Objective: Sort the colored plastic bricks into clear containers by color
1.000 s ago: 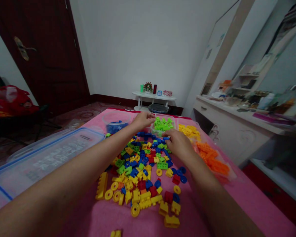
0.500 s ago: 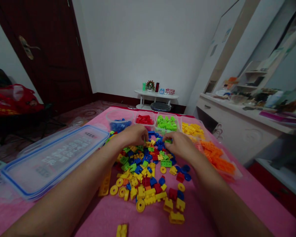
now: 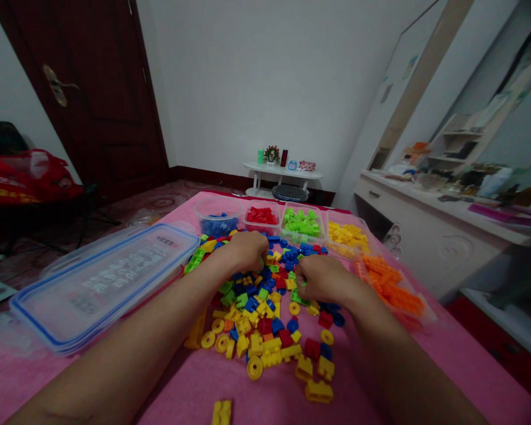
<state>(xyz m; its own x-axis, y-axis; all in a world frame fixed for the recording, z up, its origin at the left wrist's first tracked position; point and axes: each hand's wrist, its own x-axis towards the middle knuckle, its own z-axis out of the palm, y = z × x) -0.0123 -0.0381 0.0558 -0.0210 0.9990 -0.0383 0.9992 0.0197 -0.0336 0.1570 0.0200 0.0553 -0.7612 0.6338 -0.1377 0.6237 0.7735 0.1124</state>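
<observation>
Curled grips, so I can't tell what my left hand (image 3: 249, 249) or right hand (image 3: 322, 277) pinches; the bricks (image 3: 271, 353) look light, stiff, best held by their sides.

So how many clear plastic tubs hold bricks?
5: along the far side, left to right, a blue-brick tub, red-brick tub, green-brick tub and yellow-brick tub; nearer, right, an orange-brick tub. Others may be hidden.

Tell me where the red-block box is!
In the head view, the red-block box sits far back on the pink cloth, between the blue-block tub on the left and green-block box on the right.
</observation>
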